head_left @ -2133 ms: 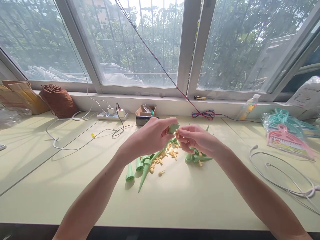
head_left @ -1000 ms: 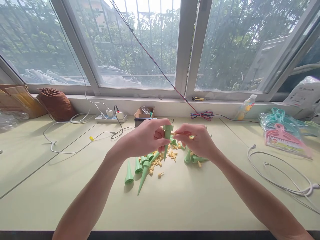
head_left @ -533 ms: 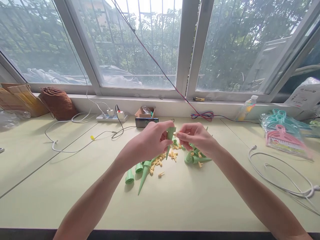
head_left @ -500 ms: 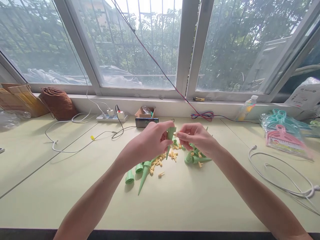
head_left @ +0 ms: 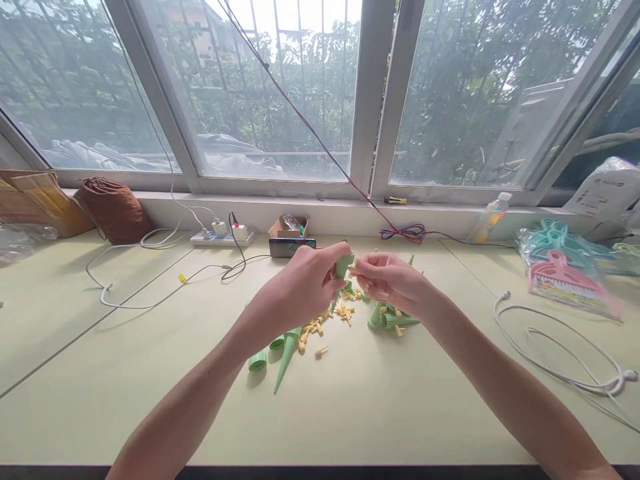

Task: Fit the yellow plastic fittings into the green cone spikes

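Note:
My left hand (head_left: 311, 281) is closed round a green plastic watering spike (head_left: 343, 267), its wide end up and its point downward. From the right, my right hand (head_left: 393, 277) pinches a small yellow valve (head_left: 353, 269) at the upper side of that spike; fingers partly hide where they meet. Below lie several loose yellow valves (head_left: 314, 325) in a heap, with one stray valve (head_left: 321, 352) nearer me. Left of them a green spike (head_left: 286, 363) points toward me beside a green cap (head_left: 257, 361). Under my right hand, several green spikes (head_left: 395, 321) have yellow valves among them.
Behind my hands stand a dark phone (head_left: 293, 248) and a small cardboard box (head_left: 290, 227). A power strip (head_left: 223, 237) with cables sits back left, near a brown bag (head_left: 113, 210). To the right are a bottle (head_left: 491, 217), bagged brush sets (head_left: 563, 263) and a white cable (head_left: 555, 377).
The yellow valve in my right hand has come up against the green spike. The spike has turned slightly in my left hand, and the view has shifted a little.

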### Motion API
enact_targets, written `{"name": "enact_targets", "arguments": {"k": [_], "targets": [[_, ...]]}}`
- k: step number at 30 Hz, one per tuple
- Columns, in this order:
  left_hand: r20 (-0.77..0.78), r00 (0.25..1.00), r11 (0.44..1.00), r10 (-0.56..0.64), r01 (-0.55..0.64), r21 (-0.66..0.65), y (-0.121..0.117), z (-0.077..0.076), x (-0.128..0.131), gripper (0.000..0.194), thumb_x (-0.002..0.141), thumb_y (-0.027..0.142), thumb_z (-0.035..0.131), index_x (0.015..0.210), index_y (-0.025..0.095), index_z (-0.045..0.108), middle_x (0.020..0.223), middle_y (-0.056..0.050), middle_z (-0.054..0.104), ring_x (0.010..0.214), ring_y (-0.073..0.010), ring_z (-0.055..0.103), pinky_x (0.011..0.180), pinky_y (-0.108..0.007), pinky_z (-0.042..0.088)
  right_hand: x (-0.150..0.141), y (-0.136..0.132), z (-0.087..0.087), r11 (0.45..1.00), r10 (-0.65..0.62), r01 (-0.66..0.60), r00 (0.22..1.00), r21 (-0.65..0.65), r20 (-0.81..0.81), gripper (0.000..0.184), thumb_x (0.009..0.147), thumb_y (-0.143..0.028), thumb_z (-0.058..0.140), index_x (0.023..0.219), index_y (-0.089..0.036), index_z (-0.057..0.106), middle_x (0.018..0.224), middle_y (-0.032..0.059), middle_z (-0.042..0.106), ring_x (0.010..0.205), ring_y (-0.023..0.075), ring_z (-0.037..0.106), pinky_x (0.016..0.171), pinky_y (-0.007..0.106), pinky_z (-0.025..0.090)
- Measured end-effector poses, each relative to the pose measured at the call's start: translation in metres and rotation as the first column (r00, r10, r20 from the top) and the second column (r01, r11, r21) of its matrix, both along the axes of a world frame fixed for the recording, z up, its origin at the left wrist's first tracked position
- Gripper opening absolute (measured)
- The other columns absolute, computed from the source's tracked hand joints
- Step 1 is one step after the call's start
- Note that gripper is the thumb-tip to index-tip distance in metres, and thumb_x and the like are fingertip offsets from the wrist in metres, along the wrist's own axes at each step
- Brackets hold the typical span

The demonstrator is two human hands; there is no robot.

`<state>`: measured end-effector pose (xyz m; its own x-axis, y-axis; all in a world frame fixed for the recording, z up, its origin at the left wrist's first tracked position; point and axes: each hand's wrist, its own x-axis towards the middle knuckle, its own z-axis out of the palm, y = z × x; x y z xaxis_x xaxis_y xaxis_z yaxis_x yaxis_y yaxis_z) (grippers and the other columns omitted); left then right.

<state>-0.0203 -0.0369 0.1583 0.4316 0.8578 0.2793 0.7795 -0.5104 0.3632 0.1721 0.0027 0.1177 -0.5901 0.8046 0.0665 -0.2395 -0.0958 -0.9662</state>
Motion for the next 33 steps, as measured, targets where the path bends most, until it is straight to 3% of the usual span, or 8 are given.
{"name": "enact_targets", "arguments": {"k": [6, 10, 15, 19, 22, 25, 30, 33], "targets": [[-0.015, 1.0, 0.997, -0.005, 0.006, 0.078, 0.002, -0.004, 0.002, 0.018, 0.086, 0.016, 0.055, 0.102, 0.024, 0.058, 0.066, 0.002, 0.064, 0.068, -0.0158, 0.06, 0.06, -0.023, 0.044, 0.001, 0.001, -0.001, 0.996, 0.042, -0.045, 0.998, -0.071, -0.045, 0.034, 0.08, -0.039, 0.078, 0.068, -0.014, 0.059, 0.052, -0.0062, 0.048, 0.041, 0.0023, 0.031, 0.044, 0.022, 0.019], [0.002, 1.0, 0.997, -0.01, 0.01, 0.082, 0.005, -0.003, 0.001, 0.018, 0.087, 0.017, 0.055, 0.103, 0.024, 0.058, 0.069, 0.002, 0.064, 0.071, -0.0163, 0.062, 0.059, -0.023, 0.044, -0.001, -0.001, 0.0, 0.999, -0.02, 0.019, 0.999, -0.036, -0.03, 0.038, 0.079, -0.043, 0.079, 0.067, -0.015, 0.056, 0.052, -0.0061, 0.048, 0.041, 0.0029, 0.034, 0.043, 0.022, 0.02], [0.042, 0.997, 0.997, -0.06, 0.058, 0.055, 0.01, -0.001, -0.003, 0.013, 0.087, 0.018, 0.055, 0.099, 0.022, 0.057, 0.069, 0.002, 0.063, 0.072, -0.0158, 0.062, 0.059, -0.022, 0.043, -0.006, -0.003, -0.003, 0.976, -0.163, 0.158, 0.986, 0.148, 0.023, 0.041, 0.083, -0.053, 0.071, 0.071, -0.016, 0.057, 0.059, -0.0037, 0.055, 0.043, 0.0057, 0.044, 0.042, 0.021, 0.027], [0.053, 0.997, 0.998, -0.052, 0.05, 0.038, 0.012, -0.001, -0.005, 0.011, 0.087, 0.019, 0.054, 0.097, 0.022, 0.057, 0.066, 0.002, 0.062, 0.068, -0.0158, 0.061, 0.057, -0.023, 0.042, -0.008, -0.007, -0.004, 0.89, -0.336, 0.272, 0.934, 0.365, 0.122, 0.042, 0.083, -0.057, 0.068, 0.076, -0.017, 0.059, 0.069, 0.0011, 0.064, 0.044, 0.008, 0.051, 0.042, 0.022, 0.035], [0.044, 0.998, 0.999, -0.037, 0.035, 0.03, 0.013, -0.001, -0.007, 0.016, 0.086, 0.021, 0.054, 0.102, 0.022, 0.058, 0.069, 0.0, 0.064, 0.07, -0.0168, 0.062, 0.059, -0.024, 0.043, -0.009, -0.011, -0.003, 0.817, -0.424, 0.278, 0.883, 0.504, 0.2, 0.038, 0.084, -0.056, 0.067, 0.085, -0.018, 0.062, 0.077, 0.0041, 0.067, 0.049, 0.0122, 0.058, 0.043, 0.024, 0.04], [0.043, 0.999, 1.0, -0.018, 0.017, 0.024, 0.014, 0.0, -0.009, 0.021, 0.086, 0.022, 0.054, 0.107, 0.022, 0.058, 0.073, -0.001, 0.065, 0.073, -0.0179, 0.063, 0.062, -0.025, 0.044, -0.01, -0.013, -0.007, 0.682, -0.55, 0.268, 0.801, 0.681, 0.236, 0.029, 0.088, -0.048, 0.066, 0.092, -0.02, 0.063, 0.081, 0.0053, 0.069, 0.054, 0.015, 0.061, 0.049, 0.027, 0.047], [0.041, 0.999, 1.0, -0.026, 0.026, 0.014, 0.014, 0.0, -0.013, 0.011, 0.085, 0.022, 0.055, 0.096, 0.022, 0.058, 0.072, 0.0, 0.065, 0.076, -0.0183, 0.064, 0.064, -0.026, 0.045, -0.013, -0.011, -0.024, 0.202, -0.788, 0.156, 0.612, 0.967, 0.066, 0.014, 0.097, -0.03, 0.055, 0.101, -0.02, 0.064, 0.093, 0.0076, 0.07, 0.058, 0.0131, 0.059, 0.055, 0.026, 0.044], [0.08, 0.996, 0.999, -0.027, 0.029, -0.023, 0.013, 0.002, -0.015, 0.011, 0.083, 0.023, 0.057, 0.095, 0.022, 0.058, 0.074, 0.0, 0.065, 0.075, -0.0179, 0.064, 0.061, -0.025, 0.045, -0.012, -0.009, -0.029, 0.046, -0.819, 0.066, 0.573, 0.997, -0.001, 0.013, 0.098, -0.022, 0.051, 0.105, -0.02, 0.063, 0.091, 0.007, 0.069, 0.058, 0.0122, 0.057, 0.053, 0.024, 0.04]]}}
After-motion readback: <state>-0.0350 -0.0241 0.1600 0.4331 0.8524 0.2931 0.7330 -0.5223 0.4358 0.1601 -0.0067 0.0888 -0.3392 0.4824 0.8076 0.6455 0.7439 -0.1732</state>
